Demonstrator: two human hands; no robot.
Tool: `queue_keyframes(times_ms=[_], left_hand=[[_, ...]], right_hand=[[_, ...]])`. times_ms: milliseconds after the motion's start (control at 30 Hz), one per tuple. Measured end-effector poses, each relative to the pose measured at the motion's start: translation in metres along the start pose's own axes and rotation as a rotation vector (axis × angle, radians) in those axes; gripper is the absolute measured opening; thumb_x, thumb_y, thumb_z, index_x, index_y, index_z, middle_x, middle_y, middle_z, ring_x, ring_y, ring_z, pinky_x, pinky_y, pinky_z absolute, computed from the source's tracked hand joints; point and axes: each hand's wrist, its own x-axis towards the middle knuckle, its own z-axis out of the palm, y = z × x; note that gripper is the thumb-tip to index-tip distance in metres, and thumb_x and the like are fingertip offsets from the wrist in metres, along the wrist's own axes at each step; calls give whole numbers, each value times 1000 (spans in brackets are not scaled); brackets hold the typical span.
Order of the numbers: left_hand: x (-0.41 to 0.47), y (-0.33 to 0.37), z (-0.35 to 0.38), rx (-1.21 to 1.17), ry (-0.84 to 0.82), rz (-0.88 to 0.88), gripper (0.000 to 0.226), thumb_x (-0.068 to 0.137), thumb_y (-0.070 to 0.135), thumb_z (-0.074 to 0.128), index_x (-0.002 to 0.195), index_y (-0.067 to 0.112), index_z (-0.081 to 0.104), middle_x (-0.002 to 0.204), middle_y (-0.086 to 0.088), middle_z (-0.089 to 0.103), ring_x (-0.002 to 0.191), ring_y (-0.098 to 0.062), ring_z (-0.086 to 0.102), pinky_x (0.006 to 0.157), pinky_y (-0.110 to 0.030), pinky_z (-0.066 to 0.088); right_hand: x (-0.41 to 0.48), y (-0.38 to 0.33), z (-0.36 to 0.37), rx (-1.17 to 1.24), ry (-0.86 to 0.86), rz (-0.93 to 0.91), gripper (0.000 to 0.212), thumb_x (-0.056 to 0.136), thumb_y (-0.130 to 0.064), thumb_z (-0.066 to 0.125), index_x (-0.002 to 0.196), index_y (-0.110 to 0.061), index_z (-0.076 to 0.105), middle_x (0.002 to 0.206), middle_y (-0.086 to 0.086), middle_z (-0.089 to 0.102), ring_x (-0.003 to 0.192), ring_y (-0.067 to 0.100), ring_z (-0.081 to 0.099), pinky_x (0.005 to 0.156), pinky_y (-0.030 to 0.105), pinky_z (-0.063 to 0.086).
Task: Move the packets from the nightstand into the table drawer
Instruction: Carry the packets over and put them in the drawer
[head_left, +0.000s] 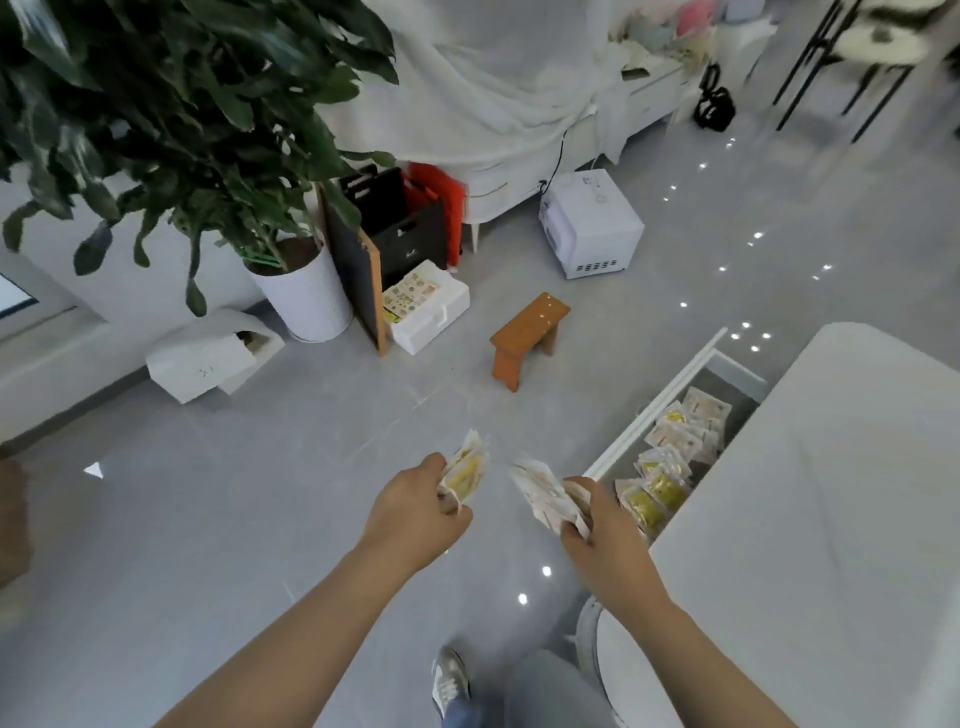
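Observation:
My left hand (415, 506) grips a small bunch of white-and-yellow packets (466, 470) over the grey floor. My right hand (597, 519) grips another bunch of white packets (543, 493), just left of the open table drawer (660, 405). Several yellow-and-white packets (670, 457) lie in a row inside that drawer. The white table top (831, 493) covers the drawer's right side. The nightstand is not in view.
A small wooden stool (524, 332) stands on the floor ahead. Beyond it are a white appliance (592, 223), a foam box (431, 312), dark bags (405, 228), a potted plant (306, 296) and a cloth-draped bed (493, 104). My shoe (449, 680) shows below.

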Motion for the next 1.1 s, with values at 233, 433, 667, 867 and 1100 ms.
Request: queue_keyframes(times_ms=[233, 433, 667, 867, 1100], left_hand=[[73, 27, 1, 42, -78, 117, 21, 78, 25, 60, 91, 13, 48, 69, 0, 53, 70, -23, 57, 57, -30, 42], [144, 72, 1, 81, -128, 187, 20, 78, 23, 60, 84, 12, 45, 65, 2, 48, 60, -17, 48, 49, -26, 34], [211, 127, 7, 106, -189, 300, 24, 76, 27, 64, 86, 11, 49, 72, -6, 57, 70, -25, 57, 62, -35, 47], [266, 167, 18, 143, -296, 424, 32, 76, 27, 64, 103, 13, 55, 88, -7, 65, 81, -26, 62, 71, -39, 53], [349, 200, 16, 243, -439, 571, 30, 78, 28, 63, 102, 13, 55, 88, -5, 64, 80, -23, 62, 68, -36, 52]], right_hand=[[49, 6, -15, 70, 79, 95, 30, 92, -16, 52, 112, -38, 49, 88, -9, 65, 79, 11, 64, 74, 35, 57], [104, 19, -47, 78, 171, 147, 28, 91, -14, 51, 112, -32, 51, 88, -5, 66, 78, 11, 62, 69, 33, 55], [147, 36, -83, 121, 275, 215, 31, 88, -12, 51, 112, -31, 52, 89, -6, 67, 76, 9, 62, 66, 29, 51], [177, 43, -98, 202, 366, 313, 32, 88, -11, 51, 105, -38, 50, 91, -11, 67, 79, 4, 61, 67, 21, 50], [214, 33, -103, 293, 569, 475, 31, 89, -11, 53, 110, -34, 49, 88, -19, 62, 71, -9, 59, 60, 7, 44]])
